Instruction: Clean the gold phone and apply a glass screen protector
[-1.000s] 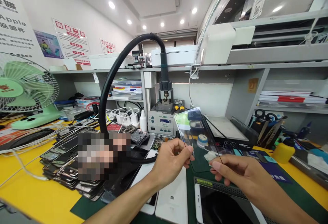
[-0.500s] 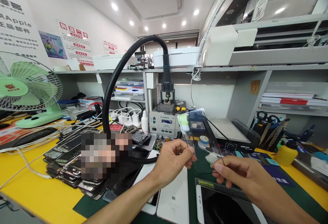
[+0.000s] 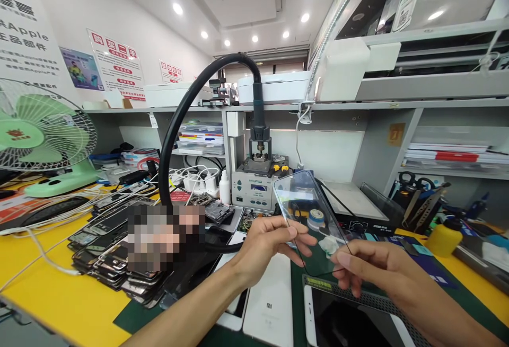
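Note:
A clear phone screen glass (image 3: 314, 214) with a thin dark border is held up tilted above the bench. My left hand (image 3: 270, 243) pinches its left edge, with thumb in front and the other fingers stretched loosely behind. On the lower right edge, my right hand (image 3: 369, 267) grips it between thumb and fingers. Below my right hand lies a white-framed phone (image 3: 350, 318) with a dark screen, resting on a black perforated plate (image 3: 371, 296). Under my left forearm is a white phone back cover (image 3: 268, 299) with a small logo. Through the glass shows a small round tin (image 3: 316, 219).
A hot-air station (image 3: 254, 188) with a thick black hose (image 3: 169, 140) stands behind. Stacked phone parts (image 3: 107, 246) cover the left side, near a green fan (image 3: 59, 161). At right are a yellow bottle (image 3: 444, 238), upright tools (image 3: 413, 198) and a flat-topped device (image 3: 358, 204).
The glass has dipped slightly lower and shifted its tilt. My left fingers have spread outward behind it, while my right hand keeps its hold. The rest stays put.

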Demonstrator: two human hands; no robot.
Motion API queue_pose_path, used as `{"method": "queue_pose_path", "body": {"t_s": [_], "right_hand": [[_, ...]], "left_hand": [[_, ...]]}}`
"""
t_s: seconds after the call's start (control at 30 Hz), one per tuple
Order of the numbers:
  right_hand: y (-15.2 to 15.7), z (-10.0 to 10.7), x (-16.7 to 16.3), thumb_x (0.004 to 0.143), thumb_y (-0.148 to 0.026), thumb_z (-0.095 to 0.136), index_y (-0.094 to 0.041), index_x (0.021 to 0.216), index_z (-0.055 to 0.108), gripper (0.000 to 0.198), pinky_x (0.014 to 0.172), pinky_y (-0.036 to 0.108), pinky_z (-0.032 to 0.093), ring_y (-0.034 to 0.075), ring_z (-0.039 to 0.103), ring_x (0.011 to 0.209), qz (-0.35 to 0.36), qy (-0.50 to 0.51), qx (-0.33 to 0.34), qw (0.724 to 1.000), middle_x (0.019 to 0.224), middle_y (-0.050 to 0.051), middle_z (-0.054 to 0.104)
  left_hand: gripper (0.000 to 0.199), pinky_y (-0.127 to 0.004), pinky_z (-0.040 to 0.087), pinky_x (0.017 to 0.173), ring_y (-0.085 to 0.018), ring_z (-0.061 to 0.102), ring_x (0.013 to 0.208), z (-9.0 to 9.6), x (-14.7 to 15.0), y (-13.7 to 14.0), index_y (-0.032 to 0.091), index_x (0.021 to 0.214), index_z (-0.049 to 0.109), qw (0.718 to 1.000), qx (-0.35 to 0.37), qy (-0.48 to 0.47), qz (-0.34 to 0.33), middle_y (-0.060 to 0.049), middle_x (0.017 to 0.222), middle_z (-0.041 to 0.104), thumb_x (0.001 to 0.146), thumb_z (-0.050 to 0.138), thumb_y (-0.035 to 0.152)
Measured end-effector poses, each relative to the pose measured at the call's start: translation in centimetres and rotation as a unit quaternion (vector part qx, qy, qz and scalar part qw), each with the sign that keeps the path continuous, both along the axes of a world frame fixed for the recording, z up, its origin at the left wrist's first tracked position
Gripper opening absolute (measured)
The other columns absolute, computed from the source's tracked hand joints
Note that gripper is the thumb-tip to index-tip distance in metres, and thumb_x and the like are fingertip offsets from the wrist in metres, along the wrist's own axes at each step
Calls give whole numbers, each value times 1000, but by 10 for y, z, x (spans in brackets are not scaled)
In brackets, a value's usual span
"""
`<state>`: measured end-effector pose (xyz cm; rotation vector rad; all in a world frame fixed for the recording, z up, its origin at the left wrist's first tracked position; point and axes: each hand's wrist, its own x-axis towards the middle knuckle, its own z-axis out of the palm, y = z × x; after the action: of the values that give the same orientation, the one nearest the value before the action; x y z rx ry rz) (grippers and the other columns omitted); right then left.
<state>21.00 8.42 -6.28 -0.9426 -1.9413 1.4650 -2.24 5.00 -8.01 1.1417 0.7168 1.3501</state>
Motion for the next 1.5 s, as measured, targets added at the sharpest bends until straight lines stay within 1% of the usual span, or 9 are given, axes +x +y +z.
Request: {"method": "queue_pose_path", "body": {"t_s": [0.23,0.43,0.6,0.77,0.97,1.2,1.27,1.37,1.5], "right_hand": [[-2,2,1,90,-61,67,-21,77,75,43,65,29,51,18,62,70,-24,3,36,999,75,5,70],[0,-1,3,92,-63,64,-21,78,75,45,66,30,52,20,63,70,-30,-11,73,997,76,6,71],[1,-3,4,93,-64,60,-22,83,75,45,68,30,52,21,63,74,-43,-40,106,993,78,5,71],[0,-6,3,95,-65,56,-23,81,71,47,72,31,50,23,63,79,-51,-80,140,986,79,4,70],[2,-8,3,95,-66,56,-24,83,71,47,72,31,50,23,63,79,-52,-90,138,985,80,4,70],[10,-9,5,95,-64,57,-22,84,74,46,69,30,50,21,62,75,-36,-71,116,990,80,5,70],[10,-8,5,94,-63,59,-22,83,73,45,68,29,50,21,61,74,-21,-68,104,992,80,5,70],[8,-6,5,93,-58,64,-21,79,71,39,68,28,48,20,61,75,-1,-66,92,994,78,4,69],[5,-4,5,93,-53,66,-21,78,71,36,69,28,48,21,62,77,-5,-66,84,994,79,4,69]], "left_hand": [[31,-32,62,66,-22,72,80,-2,-2,0,8,93,78,999,1,-26,-27,-19,101,77,86,79,38],[35,-35,63,67,-22,72,80,-2,-2,2,9,94,77,999,-2,-33,-26,-18,100,77,84,82,41],[34,-33,64,64,-19,69,76,-2,0,4,9,82,73,1000,-7,-19,6,-14,90,76,80,85,42],[37,-30,63,60,-17,69,66,-4,3,5,10,75,70,999,-5,12,53,-11,80,75,74,89,41],[41,-31,62,59,-17,68,62,-3,5,4,10,75,71,997,-5,33,72,-11,78,75,70,90,46],[42,-32,62,60,-17,69,64,-1,4,4,9,75,71,997,4,40,69,-14,83,76,73,87,48],[41,-31,62,59,-17,68,64,-1,3,3,9,77,71,996,11,38,75,-13,83,76,74,87,47],[38,-27,59,57,-15,66,63,0,2,3,12,79,69,994,22,31,101,-8,79,73,74,87,45],[39,-25,58,55,-14,64,62,2,1,3,12,78,68,992,27,25,121,-7,76,72,73,88,45]]}}
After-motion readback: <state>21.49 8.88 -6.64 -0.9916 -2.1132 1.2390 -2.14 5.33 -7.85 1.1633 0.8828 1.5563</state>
